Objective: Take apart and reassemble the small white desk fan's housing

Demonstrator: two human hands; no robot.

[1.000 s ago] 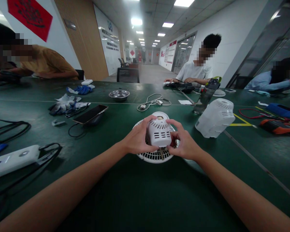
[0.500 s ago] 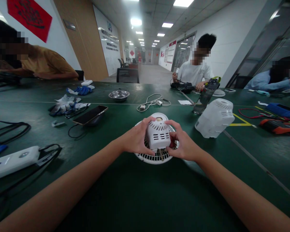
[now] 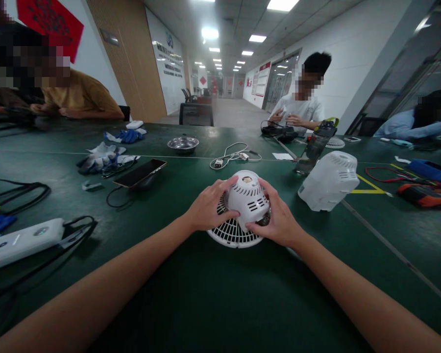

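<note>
Between my two hands is a white vented fan motor housing [image 3: 248, 201], with rows of slots and a round opening on top. My left hand [image 3: 213, 203] grips its left side, thumb at the front. On its right side my right hand [image 3: 277, 215] is closed round it, thumb low at the front. Beneath the housing a round white fan grille [image 3: 235, 236] lies on the green table [image 3: 220, 294]. My fingers and the housing hide the middle of the grille and whatever joins the two.
A white plastic fan base [image 3: 329, 181] and a dark water bottle [image 3: 314, 147] stand right. Beyond lie a white cable [image 3: 231, 156] and a metal bowl [image 3: 183, 143]. Left are a phone [image 3: 141, 173], gloves [image 3: 105, 159] and a power strip [image 3: 25, 242]. Several people sit round the table.
The housing has turned in my hands, its slotted side swinging to the right. The metal piece seen below its front edge is now out of sight. Both hands still hold it.
</note>
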